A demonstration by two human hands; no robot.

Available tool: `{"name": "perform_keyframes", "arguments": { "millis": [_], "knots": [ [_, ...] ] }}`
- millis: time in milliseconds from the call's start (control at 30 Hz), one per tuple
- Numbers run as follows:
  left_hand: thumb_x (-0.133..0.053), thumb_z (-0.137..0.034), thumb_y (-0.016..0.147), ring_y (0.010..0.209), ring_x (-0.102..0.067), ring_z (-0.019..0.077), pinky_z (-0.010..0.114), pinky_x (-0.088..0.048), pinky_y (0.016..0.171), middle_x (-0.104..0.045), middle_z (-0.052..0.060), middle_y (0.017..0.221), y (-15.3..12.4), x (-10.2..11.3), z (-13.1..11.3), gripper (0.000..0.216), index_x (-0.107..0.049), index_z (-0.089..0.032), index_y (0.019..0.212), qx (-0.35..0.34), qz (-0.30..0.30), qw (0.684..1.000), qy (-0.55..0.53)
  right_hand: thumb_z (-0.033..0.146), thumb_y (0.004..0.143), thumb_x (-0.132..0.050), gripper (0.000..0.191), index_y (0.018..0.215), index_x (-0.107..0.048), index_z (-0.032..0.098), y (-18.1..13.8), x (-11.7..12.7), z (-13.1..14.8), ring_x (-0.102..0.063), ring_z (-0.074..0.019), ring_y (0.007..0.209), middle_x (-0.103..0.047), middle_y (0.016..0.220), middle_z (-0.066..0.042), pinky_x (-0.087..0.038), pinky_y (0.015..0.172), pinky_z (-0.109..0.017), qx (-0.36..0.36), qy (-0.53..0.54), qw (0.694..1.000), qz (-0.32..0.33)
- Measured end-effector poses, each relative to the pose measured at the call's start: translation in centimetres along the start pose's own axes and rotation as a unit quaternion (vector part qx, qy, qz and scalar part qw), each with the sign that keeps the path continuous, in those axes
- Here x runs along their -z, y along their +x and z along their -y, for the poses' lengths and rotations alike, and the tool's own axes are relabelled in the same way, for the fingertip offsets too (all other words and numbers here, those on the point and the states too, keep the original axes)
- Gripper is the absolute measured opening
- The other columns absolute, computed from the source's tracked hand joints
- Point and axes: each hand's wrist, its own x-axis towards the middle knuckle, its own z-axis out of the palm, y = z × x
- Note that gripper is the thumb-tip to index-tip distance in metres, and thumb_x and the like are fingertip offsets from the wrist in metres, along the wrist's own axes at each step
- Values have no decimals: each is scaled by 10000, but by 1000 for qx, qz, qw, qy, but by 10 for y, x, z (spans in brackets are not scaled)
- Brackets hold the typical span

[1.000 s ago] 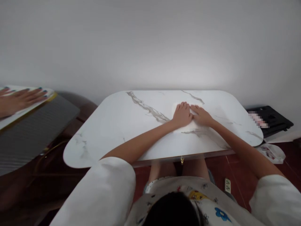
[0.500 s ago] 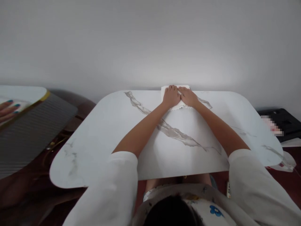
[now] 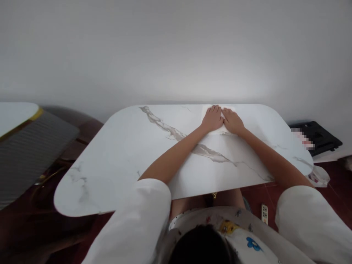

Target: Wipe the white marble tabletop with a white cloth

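A white cloth (image 3: 220, 131) lies on the white, marble-patterned tabletop (image 3: 110, 154), near its far edge and right of the middle. My left hand (image 3: 212, 119) rests palm down on the left part of this cloth, fingers laid flat and pointing away from me. Beside it, my right hand (image 3: 233, 121) presses on the right part, its fingers also flat. The two hands touch at the thumbs. Most of the cloth is hidden under them, and only its borders show.
A grey wall (image 3: 176, 51) stands along the table's far edge. Left is another white table (image 3: 16, 115) with a ribbed grey panel (image 3: 35, 154). Right are a black case (image 3: 321, 137) and a clear plastic bag (image 3: 320, 176). A power strip (image 3: 264, 213) lies on the red floor.
Both hands and the cloth have slid right and slightly toward me, away from the wall. My view has shifted a little right. Another person's hand on the left table is out of view.
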Motion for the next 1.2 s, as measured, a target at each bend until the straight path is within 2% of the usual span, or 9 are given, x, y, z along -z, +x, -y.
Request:
{"name": "perform_keyframes", "arguments": {
  "millis": [367, 467, 567, 667, 733, 900, 1033, 1133, 1200],
  "knots": [
    [-327, -256, 870, 1379, -204, 303, 448, -179, 1112, -279, 205, 1470, -140, 47, -59, 574, -290, 1, 1382, 0, 82, 997, 6, 227, 888, -302, 543, 1401, -346, 54, -138, 37, 88, -277, -262, 1360, -353, 1459, -137, -247, 1106, -441, 8, 5, 1000, 9],
    [-350, -271, 860, 1397, -151, 294, 448, -144, 1132, -235, 190, 1493, -170, 59, -83, 596, -281, -8, 1390, 19, 112, 993, -34, 225, 895, -301, 534, 1409, -345, 85, -176, 49, 92, -260, -228, 1370, -332, 1472, -106, -260, 1108, -414, 41, 32, 998, 23],
    [-387, -325, 847, 1410, -106, 265, 417, -128, 1149, -175, 167, 1516, -178, 65, -108, 678, -211, -9, 1420, 41, 149, 983, -104, 254, 905, -316, 546, 1447, -277, 199, -204, 55, 78, -257, -212, 1371, -323, 1480, -56, -297, 1089, -444, 33, 58, 998, 16],
    [-404, -344, 839, 1414, -90, 245, 399, -112, 1158, -151, 153, 1524, -164, 61, -129, 711, -183, -19, 1431, 53, 158, 975, -146, 265, 915, -307, 548, 1458, -235, 256, -215, 57, 52, -252, -209, 1371, -313, 1485, -32, -302, 1084, -468, 16, 65, 998, 9],
    [-404, -345, 841, 1413, -100, 241, 395, -112, 1159, -162, 146, 1523, -146, 53, -138, 696, -200, -33, 1429, 51, 153, 975, -155, 265, 923, -285, 532, 1454, -250, 250, -211, 58, 31, -251, -207, 1370, -319, 1482, -31, -295, 1088, -469, 8, 63, 998, 18],
    [-288, -293, 904, 1396, -187, 231, 395, -156, 1144, -269, 129, 1494, -87, 23, -137, 557, -282, -46, 1403, 48, 103, 986, -118, 240, 903, -268, 525, 1424, -333, 230, -162, 57, -19, -312, -214, 1345, -361, 1461, -36, -284, 1096, -457, -7, 57, 996, 73],
    [-260, -223, 907, 1358, -268, 244, 394, -205, 1115, -348, 119, 1458, -40, 4, -105, 506, -340, -52, 1376, 41, 43, 996, -63, 228, 899, -242, 530, 1419, -341, 224, -100, 43, -37, -303, -195, 1351, -349, 1468, -13, -255, 1111, -436, -30, 55, 995, 77],
    [-287, -204, 895, 1344, -283, 251, 389, -211, 1104, -360, 139, 1446, -11, -2, -67, 501, -356, -40, 1363, 24, 41, 998, -39, 282, 913, -241, 527, 1413, -349, 151, -52, 26, -35, -301, -215, 1353, -360, 1462, -65, -239, 1111, -436, -37, 34, 997, 57],
    [-284, -196, 896, 1335, -291, 253, 397, -215, 1096, -363, 145, 1441, 5, -5, -40, 493, -359, -49, 1361, 31, 34, 999, -26, 266, 917, -224, 519, 1405, -358, 151, -21, 14, -31, -318, -206, 1344, -378, 1454, -66, -251, 1102, -425, -24, 25, 999, 41]
  ]
}}
